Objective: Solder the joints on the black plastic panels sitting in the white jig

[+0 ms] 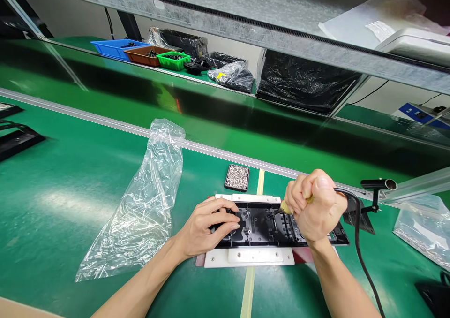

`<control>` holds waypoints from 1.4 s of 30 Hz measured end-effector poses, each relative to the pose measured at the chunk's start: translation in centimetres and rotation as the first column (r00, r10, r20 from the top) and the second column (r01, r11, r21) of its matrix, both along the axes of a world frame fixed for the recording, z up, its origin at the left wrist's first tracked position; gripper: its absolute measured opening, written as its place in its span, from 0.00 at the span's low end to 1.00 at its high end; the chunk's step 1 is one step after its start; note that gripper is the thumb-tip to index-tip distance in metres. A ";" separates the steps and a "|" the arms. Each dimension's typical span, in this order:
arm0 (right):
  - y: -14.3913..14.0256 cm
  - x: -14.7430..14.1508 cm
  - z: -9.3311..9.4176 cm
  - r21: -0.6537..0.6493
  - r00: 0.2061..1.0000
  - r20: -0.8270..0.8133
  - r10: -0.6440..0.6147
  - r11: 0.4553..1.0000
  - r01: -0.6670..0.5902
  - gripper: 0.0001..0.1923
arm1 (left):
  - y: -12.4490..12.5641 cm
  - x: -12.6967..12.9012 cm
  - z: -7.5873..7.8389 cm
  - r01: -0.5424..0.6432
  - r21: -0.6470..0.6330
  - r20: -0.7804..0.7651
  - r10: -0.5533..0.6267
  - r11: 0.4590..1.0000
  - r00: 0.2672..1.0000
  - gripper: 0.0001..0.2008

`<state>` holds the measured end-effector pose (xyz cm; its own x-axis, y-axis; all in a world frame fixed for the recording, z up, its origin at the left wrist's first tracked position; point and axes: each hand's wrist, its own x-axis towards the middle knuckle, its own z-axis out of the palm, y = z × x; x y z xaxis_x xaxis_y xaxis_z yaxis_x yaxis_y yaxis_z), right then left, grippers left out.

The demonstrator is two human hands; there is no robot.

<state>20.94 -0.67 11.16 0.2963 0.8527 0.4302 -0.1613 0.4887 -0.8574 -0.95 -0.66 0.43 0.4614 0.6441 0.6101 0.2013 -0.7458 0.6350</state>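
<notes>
A long black plastic panel [258, 224] with molded ribs and posts lies in a white fixture [253, 257] on the green table. Over the panel's left part rests my left hand [207, 226], thumb and fingers apart with the tips touching it. My right hand [316, 205] is closed in a fist around the yellow handle of a corded tool that looks like a soldering iron [285, 208]. Its tip slants down to the middle of the panel; the exact contact spot is hard to see. Behind the fixture stands a small black tray [237, 177] of tiny silvery metal parts.
A clear plastic bag [140, 210] lies to the left. A tubular tool holder [378, 185] and a bag of small parts [425, 229] stand right, with a black cord [358, 243] nearby. Blue [117, 48], brown and green bins sit beyond the divider, below a metal shelf [225, 20].
</notes>
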 end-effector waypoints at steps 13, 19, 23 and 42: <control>0.0 0.0 0.2 -0.010 1.000 -0.005 -0.003 1.000 0.003 0.24 | -0.1 0.1 0.1 -0.009 0.001 0.000 0.009 1.000 1.000 0.06; 0.0 0.0 0.1 -0.017 1.000 -0.002 0.003 1.000 -0.003 0.24 | -0.2 0.0 0.0 -0.009 0.009 -0.008 0.009 1.000 1.000 0.06; 0.0 0.1 0.2 -0.008 1.000 -0.007 -0.002 1.000 0.002 0.24 | -0.2 0.0 0.1 -0.008 0.012 -0.010 0.008 1.000 1.000 0.06; 0.0 0.1 0.1 0.004 1.000 0.001 -0.002 1.000 0.002 0.23 | -0.2 0.0 0.2 -0.019 0.011 -0.016 0.019 1.000 1.000 0.06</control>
